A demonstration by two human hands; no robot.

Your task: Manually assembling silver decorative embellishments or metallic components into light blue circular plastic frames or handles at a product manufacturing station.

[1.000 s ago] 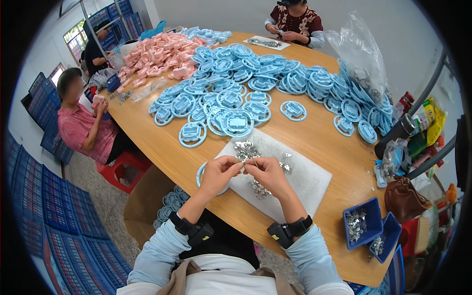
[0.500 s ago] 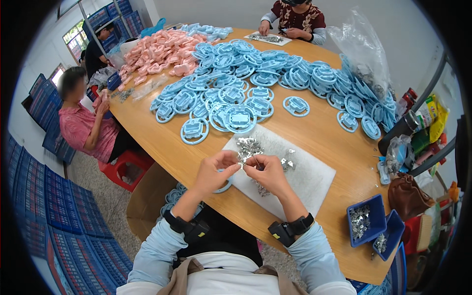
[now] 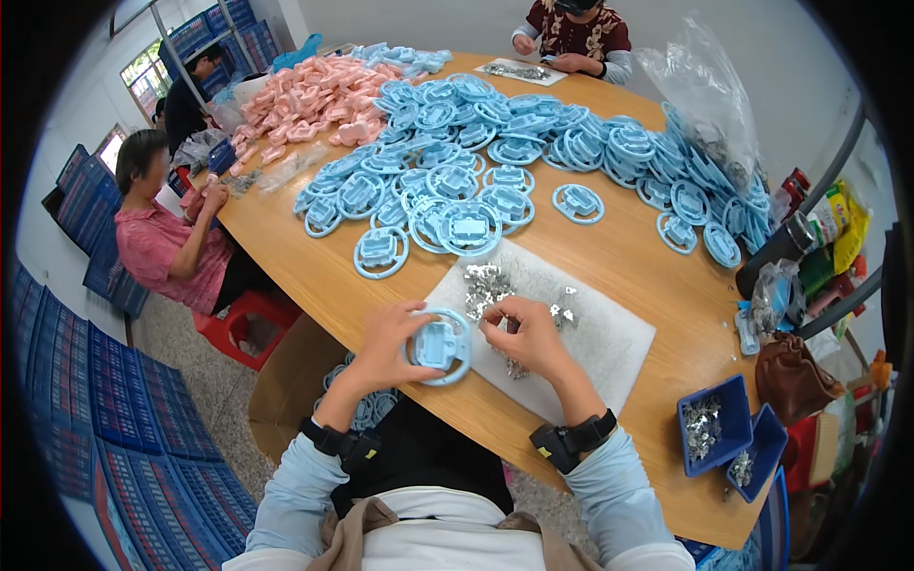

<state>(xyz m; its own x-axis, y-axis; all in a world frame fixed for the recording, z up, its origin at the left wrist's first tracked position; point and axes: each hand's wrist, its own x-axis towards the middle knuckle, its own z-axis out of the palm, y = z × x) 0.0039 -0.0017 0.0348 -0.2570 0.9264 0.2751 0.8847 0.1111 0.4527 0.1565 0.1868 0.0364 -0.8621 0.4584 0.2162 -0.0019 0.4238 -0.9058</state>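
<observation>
My left hand (image 3: 384,344) grips a light blue round plastic part (image 3: 436,346) by its rim, at the table's near edge beside the white board (image 3: 605,357). The part is a ring with a raised, boxy frame in its middle. Over the board, the fingertips of my right hand (image 3: 533,333) are pinched together; whatever is between them is too small or hidden to make out. Small silvery metal pieces (image 3: 486,284) lie heaped just beyond the right fingers, and a few more metal pieces (image 3: 567,310) are scattered to the right.
Blue round parts (image 3: 466,228) pile up beyond the board, pink parts (image 3: 324,100) farther left. Two blue bins (image 3: 712,426) with metal pieces stand at the right, near a brown bag (image 3: 795,373). A carton (image 3: 290,376) sits below. Co-workers sit left and across.
My hands, close together over the board before, have moved apart. The left has shifted to the near left and taken hold of the blue part. The right stays pinched, slightly farther right.
</observation>
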